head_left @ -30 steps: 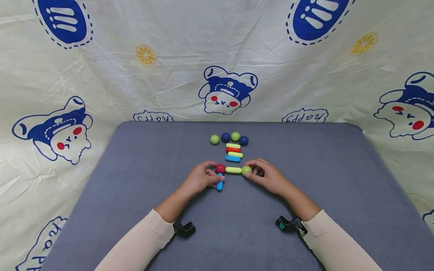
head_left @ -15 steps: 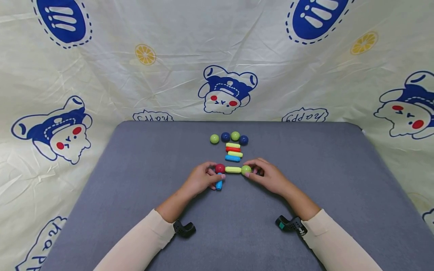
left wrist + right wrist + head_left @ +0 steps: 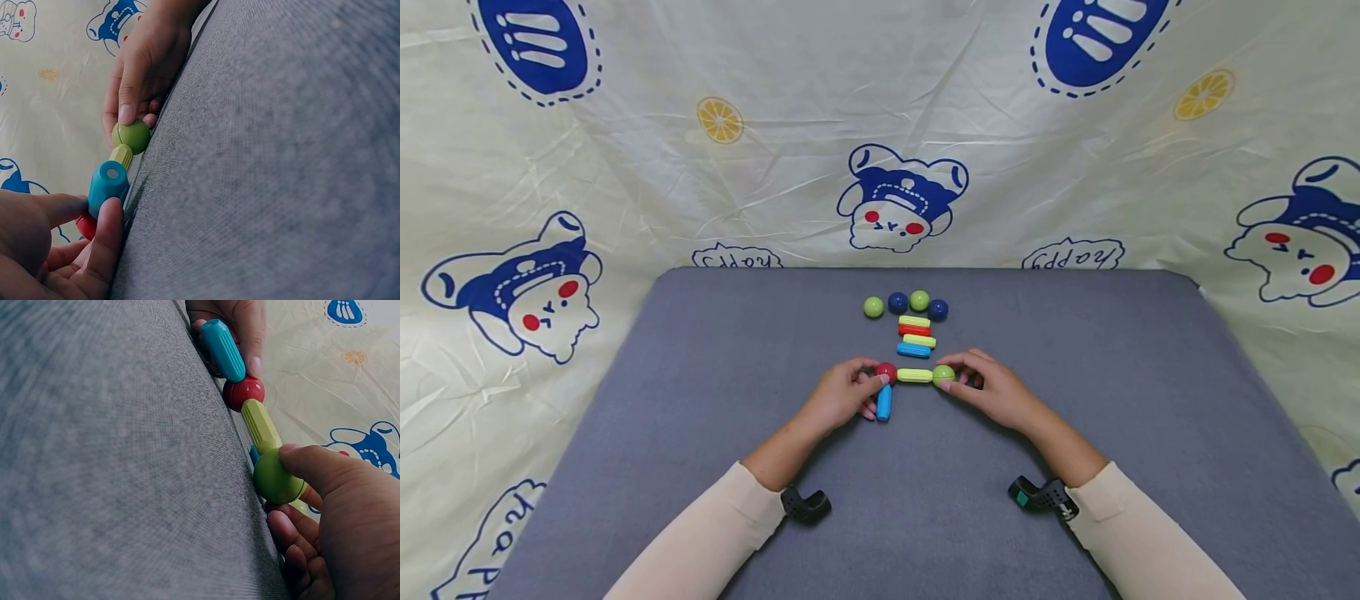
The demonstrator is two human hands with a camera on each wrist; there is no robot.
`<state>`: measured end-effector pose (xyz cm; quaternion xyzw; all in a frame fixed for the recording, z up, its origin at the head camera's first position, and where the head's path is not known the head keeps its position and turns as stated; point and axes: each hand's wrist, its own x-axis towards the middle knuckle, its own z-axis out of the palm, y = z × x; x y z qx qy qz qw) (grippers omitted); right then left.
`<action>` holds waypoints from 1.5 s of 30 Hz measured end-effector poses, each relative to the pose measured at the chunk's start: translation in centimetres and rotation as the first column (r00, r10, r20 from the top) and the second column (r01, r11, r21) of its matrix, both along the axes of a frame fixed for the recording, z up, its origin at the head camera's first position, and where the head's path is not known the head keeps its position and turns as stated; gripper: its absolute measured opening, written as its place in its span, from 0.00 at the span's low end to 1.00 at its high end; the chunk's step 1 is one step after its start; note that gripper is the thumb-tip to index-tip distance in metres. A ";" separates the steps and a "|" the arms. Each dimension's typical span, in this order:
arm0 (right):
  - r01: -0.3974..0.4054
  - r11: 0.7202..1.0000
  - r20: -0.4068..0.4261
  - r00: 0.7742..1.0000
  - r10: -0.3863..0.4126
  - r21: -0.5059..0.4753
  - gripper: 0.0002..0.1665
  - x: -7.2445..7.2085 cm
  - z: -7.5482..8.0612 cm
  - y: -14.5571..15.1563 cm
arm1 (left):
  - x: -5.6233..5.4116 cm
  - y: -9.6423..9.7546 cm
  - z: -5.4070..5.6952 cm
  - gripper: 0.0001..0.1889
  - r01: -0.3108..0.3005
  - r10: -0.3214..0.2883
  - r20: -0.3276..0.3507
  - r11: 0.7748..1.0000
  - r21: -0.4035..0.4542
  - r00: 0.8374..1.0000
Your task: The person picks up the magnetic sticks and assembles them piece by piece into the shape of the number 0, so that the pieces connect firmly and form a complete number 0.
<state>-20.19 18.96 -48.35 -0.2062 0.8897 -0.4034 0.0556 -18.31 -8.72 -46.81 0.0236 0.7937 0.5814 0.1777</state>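
Note:
My left hand (image 3: pixel 842 395) pinches a red ball (image 3: pixel 245 394), its thumb on the ball's near side. From that ball a ribbed blue rod (image 3: pixel 883 403) points toward me, with left fingers beside it. A ribbed yellow rod (image 3: pixel 914 376) runs across from the red ball to a green ball (image 3: pixel 277 477). My right hand (image 3: pixel 992 392) grips this green ball between thumb and fingers. Joined end to end, the pieces make an L shape close over the table. In the left wrist view the blue rod's end (image 3: pixel 112 173) faces the camera and hides much of the red ball.
Beyond the hands lie short rods in a stack of rows: a blue rod (image 3: pixel 913 350), yellow ones and a red rod (image 3: pixel 914 331). Behind them sit two green balls (image 3: pixel 873 307) and two dark blue balls (image 3: pixel 937 310). The grey table (image 3: pixel 737 333) ends at a printed curtain (image 3: pixel 775 183).
My left thumb has shifted from the blue rod's upper end up onto the red ball, uncovering more of the rod. The right hand keeps its hold on the green ball.

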 end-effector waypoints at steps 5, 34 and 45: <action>0.002 1.000 -0.002 1.000 -0.002 -0.001 0.20 0.0 0.0 0.0 | 0.0 0.0 -0.1 0.20 -0.006 0.006 0.000 1.000 0.007 1.000; 0.002 1.000 -0.009 1.000 -0.002 -0.012 0.20 -0.2 -0.2 0.2 | -0.1 -0.3 -0.2 0.19 0.001 0.000 -0.028 0.999 0.046 1.000; 0.083 0.992 0.096 0.993 -0.075 -0.090 0.23 -0.4 0.8 -0.1 | -0.2 -0.2 -0.7 0.17 -0.038 0.040 -0.111 0.999 0.018 0.993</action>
